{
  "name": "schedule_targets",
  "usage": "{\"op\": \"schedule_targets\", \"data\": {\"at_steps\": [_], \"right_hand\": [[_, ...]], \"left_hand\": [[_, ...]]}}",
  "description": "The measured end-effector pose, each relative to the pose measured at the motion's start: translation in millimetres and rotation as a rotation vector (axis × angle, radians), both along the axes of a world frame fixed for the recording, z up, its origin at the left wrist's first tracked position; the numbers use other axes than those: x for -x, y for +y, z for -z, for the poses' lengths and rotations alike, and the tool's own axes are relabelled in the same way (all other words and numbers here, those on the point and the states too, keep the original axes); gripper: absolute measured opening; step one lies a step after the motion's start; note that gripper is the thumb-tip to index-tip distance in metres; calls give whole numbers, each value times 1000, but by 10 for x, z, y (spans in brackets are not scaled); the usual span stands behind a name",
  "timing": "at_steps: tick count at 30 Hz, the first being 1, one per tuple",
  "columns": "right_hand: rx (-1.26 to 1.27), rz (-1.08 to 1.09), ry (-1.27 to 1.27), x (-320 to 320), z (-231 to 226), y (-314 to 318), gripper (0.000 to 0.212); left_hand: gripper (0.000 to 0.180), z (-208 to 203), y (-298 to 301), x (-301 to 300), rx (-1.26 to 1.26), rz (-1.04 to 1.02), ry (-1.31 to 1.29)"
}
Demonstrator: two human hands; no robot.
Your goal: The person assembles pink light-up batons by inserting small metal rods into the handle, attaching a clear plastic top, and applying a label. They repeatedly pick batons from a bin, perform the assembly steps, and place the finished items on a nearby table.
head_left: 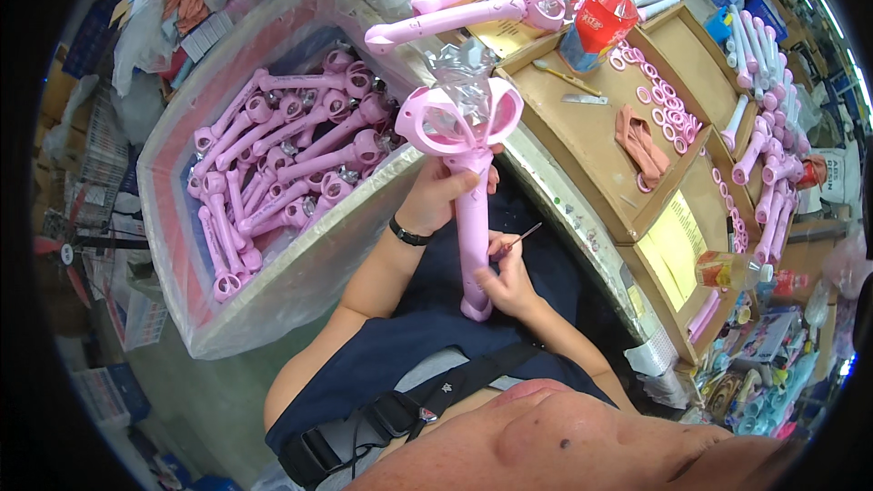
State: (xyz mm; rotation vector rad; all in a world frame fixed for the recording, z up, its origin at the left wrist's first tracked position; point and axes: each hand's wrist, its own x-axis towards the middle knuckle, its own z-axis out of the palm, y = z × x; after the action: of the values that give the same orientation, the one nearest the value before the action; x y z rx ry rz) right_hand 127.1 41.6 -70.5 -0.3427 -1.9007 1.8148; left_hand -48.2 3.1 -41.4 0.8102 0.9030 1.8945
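Clasping a pink plastic toy wand (473, 227) in the left hand (441, 195), with fingers wrapped just below its openwork head; resting the right hand's (514, 286) thumb against the lower handle — and gripping a thin screwdriver (518, 240) in its curled fingers. Showing, left of the left fingers, a plastic-lined bin (300, 277) heaped with similar wands (314, 114); above and right of the right fingers, a cardboard tray (582, 145) bearing pink rings (668, 105).
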Motion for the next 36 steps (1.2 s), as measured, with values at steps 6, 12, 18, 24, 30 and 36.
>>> {"op": "schedule_targets", "data": {"at_steps": [6,12,18,24,30,36], "right_hand": [[-139,316,-236,-100,-363,365,20],[-784,432,-126,-85,-1053,446,18],[-939,452,-146,-13,-1302,485,15],[-741,344,-221,-94,-1275,544,14],[323,-129,-472,-137,-1068,844,30],[-106,26,-366,-124,-981,738,22]], "left_hand": [[63,-61,39,-23,-171,11,-293],[53,-151,63,-39,-153,-78,-244],[47,-168,13,-10,-169,-47,-144],[63,-205,-138,62,61,-171,306],[80,-283,-193,27,-16,-191,504],[80,-269,-211,-2,7,-208,522]]}}
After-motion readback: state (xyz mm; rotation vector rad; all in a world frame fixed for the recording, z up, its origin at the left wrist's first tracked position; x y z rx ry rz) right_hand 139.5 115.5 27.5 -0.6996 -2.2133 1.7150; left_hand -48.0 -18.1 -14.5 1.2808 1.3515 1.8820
